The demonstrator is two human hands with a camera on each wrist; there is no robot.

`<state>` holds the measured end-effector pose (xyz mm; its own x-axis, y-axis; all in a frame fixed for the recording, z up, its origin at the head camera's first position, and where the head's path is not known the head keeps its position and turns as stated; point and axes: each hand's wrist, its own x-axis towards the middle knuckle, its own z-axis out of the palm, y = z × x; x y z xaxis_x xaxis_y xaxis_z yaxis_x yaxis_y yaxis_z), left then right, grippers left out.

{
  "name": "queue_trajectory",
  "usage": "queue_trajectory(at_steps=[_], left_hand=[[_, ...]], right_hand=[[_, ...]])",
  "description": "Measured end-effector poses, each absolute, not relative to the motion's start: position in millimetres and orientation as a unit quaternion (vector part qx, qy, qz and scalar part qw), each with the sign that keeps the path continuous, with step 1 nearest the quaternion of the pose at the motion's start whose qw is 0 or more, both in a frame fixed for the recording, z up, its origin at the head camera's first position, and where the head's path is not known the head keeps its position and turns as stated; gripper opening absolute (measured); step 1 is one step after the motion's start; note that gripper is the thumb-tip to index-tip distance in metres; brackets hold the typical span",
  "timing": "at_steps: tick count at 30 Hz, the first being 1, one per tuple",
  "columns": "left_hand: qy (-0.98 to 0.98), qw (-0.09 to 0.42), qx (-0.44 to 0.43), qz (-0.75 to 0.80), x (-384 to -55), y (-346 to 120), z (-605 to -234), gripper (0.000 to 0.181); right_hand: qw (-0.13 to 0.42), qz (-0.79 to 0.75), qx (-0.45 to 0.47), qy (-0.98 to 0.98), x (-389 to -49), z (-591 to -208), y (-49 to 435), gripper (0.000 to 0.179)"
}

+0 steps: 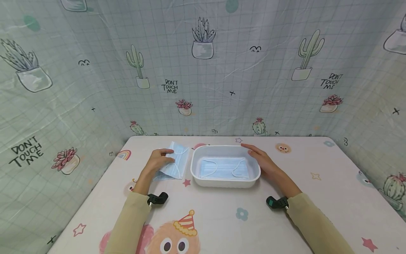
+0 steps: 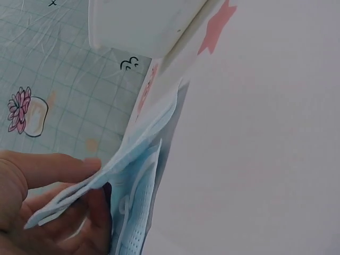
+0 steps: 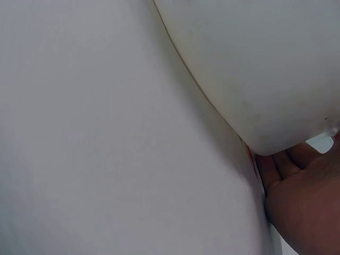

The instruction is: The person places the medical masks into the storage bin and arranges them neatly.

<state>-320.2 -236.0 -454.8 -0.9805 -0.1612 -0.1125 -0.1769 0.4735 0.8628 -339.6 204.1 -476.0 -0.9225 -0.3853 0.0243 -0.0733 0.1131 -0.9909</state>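
Note:
My left hand point(image 1: 160, 160) pinches a light blue face mask point(image 1: 180, 160) between thumb and fingers, left of a white plastic tub point(image 1: 225, 183). In the left wrist view, the held mask point(image 2: 141, 141) is tilted up over another blue mask point(image 2: 139, 212) beneath it. Inside the tub a mask point(image 1: 225, 167) lies flat, its two white ear loops on top. My right hand point(image 1: 266, 164) holds the tub's far right corner, thumb over the rim and fingers along the outside. The right wrist view shows those fingers point(image 3: 287, 164) against the tub's outer wall point(image 3: 255, 69).
The white table point(image 1: 215, 218) is printed with cartoon figures, stars and flowers. A patterned curtain point(image 1: 203, 88) with cactus drawings hangs behind it and at both sides. Each wrist wears a black camera mount, one on the left point(image 1: 158, 198) and one on the right point(image 1: 277, 203).

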Motion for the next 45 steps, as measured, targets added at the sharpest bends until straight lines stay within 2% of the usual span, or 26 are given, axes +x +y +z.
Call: queue_trajectory(at_steps=[6,45], left_hand=[[0.858,0.005,-0.086,0.506,-319.1,-236.2,-455.0,0.052],[0.86,-0.002,-0.104,0.5,-317.7,-236.5,-453.5,0.051]], right_hand=[[0.119,-0.647,-0.154,0.738,-339.1,-476.1,203.9,0.048],[0.114,-0.649,-0.158,0.736,-339.2,-476.3,202.9,0.048]])
